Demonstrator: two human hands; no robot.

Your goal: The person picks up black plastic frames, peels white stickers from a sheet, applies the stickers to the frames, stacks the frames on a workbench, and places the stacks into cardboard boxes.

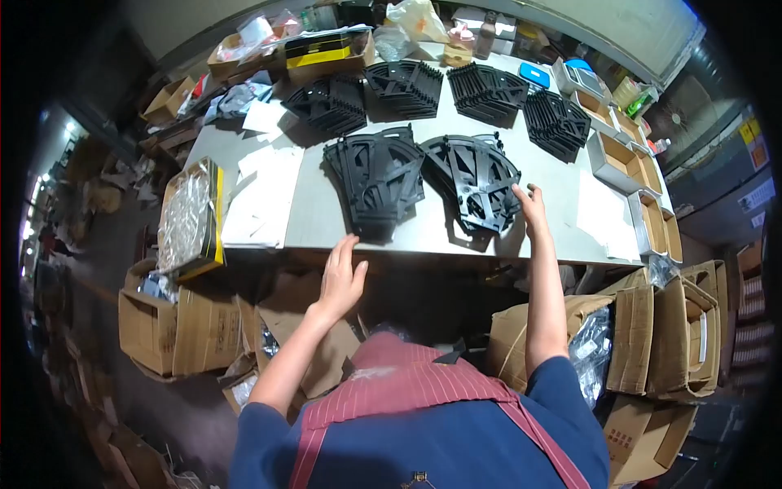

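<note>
"Where are the hands?"

"Taking the view as a clock face, the left hand (340, 277) is at 8 o'clock, fingers loosely spread, holding nothing, by the near edge of the table (316, 220). The right hand (531, 209) is between 2 and 3, fingertips at the outer edge of the right front stack (482, 194); I can't tell whether they pinch it."

"And the black parts?"

"That stack lies at 2 o'clock, the left front stack (376, 175) near 12. (Four back stacks (487, 88) fan from 11 to 2.)"

"Handling advice?"

"I'd support opposite sides, keep the curved rims aligned and move things level; those open struts could snag."
</note>
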